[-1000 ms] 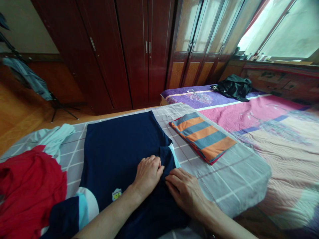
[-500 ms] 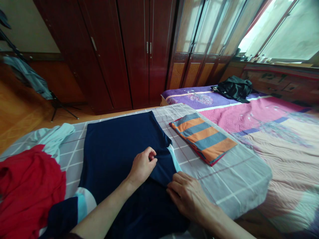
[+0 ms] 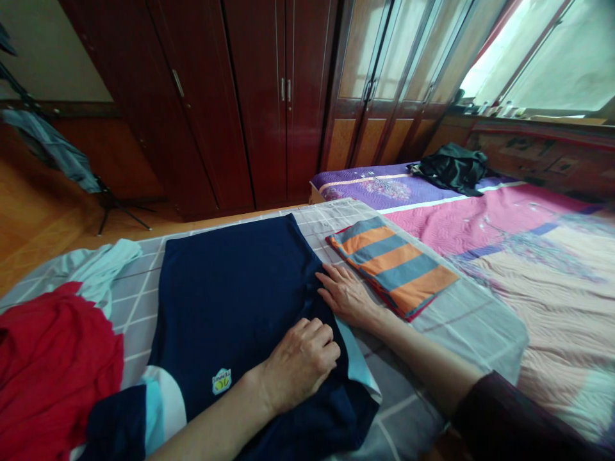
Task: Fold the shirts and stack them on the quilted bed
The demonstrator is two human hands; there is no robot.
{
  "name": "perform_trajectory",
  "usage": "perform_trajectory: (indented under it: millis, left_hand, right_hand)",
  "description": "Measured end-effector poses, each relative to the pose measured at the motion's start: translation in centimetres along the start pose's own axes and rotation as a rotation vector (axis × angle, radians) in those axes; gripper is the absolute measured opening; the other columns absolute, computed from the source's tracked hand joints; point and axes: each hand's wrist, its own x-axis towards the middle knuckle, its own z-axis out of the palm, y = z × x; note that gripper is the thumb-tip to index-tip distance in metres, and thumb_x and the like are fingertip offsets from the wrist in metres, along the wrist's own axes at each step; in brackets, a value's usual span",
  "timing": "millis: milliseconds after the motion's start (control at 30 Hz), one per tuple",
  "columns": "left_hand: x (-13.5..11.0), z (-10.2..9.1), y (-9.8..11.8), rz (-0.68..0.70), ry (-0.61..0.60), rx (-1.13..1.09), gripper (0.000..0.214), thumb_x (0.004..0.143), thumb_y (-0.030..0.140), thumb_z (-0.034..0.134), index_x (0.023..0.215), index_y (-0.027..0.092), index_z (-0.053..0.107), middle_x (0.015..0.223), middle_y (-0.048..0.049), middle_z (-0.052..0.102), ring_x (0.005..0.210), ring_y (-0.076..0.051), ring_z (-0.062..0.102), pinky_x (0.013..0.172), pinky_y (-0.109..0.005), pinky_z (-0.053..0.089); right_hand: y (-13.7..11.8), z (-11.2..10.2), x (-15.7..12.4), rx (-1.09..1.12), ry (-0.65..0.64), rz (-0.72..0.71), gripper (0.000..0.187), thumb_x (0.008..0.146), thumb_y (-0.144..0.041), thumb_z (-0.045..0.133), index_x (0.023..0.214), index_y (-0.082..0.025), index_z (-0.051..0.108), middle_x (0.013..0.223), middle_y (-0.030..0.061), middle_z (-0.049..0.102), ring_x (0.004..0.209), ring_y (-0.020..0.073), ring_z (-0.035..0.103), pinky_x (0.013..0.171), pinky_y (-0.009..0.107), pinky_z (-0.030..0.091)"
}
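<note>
A navy T-shirt (image 3: 225, 288) with pale blue and white sleeve bands lies spread out in front of me. A small tennis badge (image 3: 221, 381) shows on its chest. My left hand (image 3: 302, 362) is closed, its knuckles up and its curled fingers at the shirt's right part, beside the pale blue sleeve panel. The fingertips are hidden, but the cloth bunches under them. Farther up, my right hand (image 3: 346, 296) lies on the shirt's right edge with fingers stretched out and apart.
A folded orange-and-grey striped garment (image 3: 391, 262) lies right of the shirt on the checked cloth (image 3: 413, 371). Red clothing (image 3: 57, 365) and a pale garment (image 3: 103, 269) are heaped at left. A bed (image 3: 519, 256) with a dark garment (image 3: 451, 168) stands beyond.
My left hand has moved down and right, uncovering the badge. My right hand has moved up along the shirt's edge and opened. The right sleeve part now lies spread farther out.
</note>
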Motion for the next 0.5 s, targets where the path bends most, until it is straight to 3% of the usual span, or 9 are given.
perform_trajectory:
  millis: [100,233,367,500]
  left_hand:
    - [0.0,0.1,-0.5,0.013,0.002,-0.009,0.007,0.085,0.025,0.059,0.084,0.019,0.054,0.09,-0.0016,0.057,0.086,-0.018,0.051,0.073,-0.031,0.041]
    - [0.0,0.2,-1.0,-0.004,0.029,-0.015,0.009,0.085,0.026,0.059,0.081,0.019,0.055,0.087,-0.0012,0.058,0.087,-0.018,0.052,0.074,-0.031,0.041]
    - [-0.1,0.4,-1.5,-0.032,0.037,-0.024,0.009,0.084,0.025,0.06,0.08,0.018,0.056,0.083,-0.0009,0.059,0.083,-0.018,0.055,0.072,-0.03,0.041]
    - [0.0,0.7,-1.7,-0.023,0.051,-0.058,0.011,0.083,0.026,0.062,0.078,0.017,0.057,0.079,-0.0009,0.062,0.077,-0.017,0.057,0.068,-0.029,0.04]
  right_hand:
    - [-0.5,0.1,0.0,-0.024,0.034,0.022,0.048,0.091,-0.031,0.047,0.133,-0.009,0.046,0.141,0.0199,0.039,0.129,0.0316,0.037,0.103,0.048,0.035]
    - [-2.0,-0.3,-0.9,0.057,-0.062,-0.067,0.053,0.09,-0.033,0.048,0.138,-0.011,0.039,0.145,0.0183,0.034,0.134,0.03,0.03,0.106,0.049,0.031]
    - [-2.4,-0.7,-1.7,0.074,-0.071,-0.074,0.056,0.09,-0.032,0.047,0.14,-0.008,0.036,0.148,0.019,0.027,0.138,0.03,0.022,0.109,0.05,0.026]
    - [-2.4,-0.4,-2.5,0.109,-0.205,-0.167,0.058,0.088,-0.031,0.047,0.142,-0.013,0.034,0.15,0.0141,0.026,0.139,0.0278,0.017,0.111,0.051,0.023]
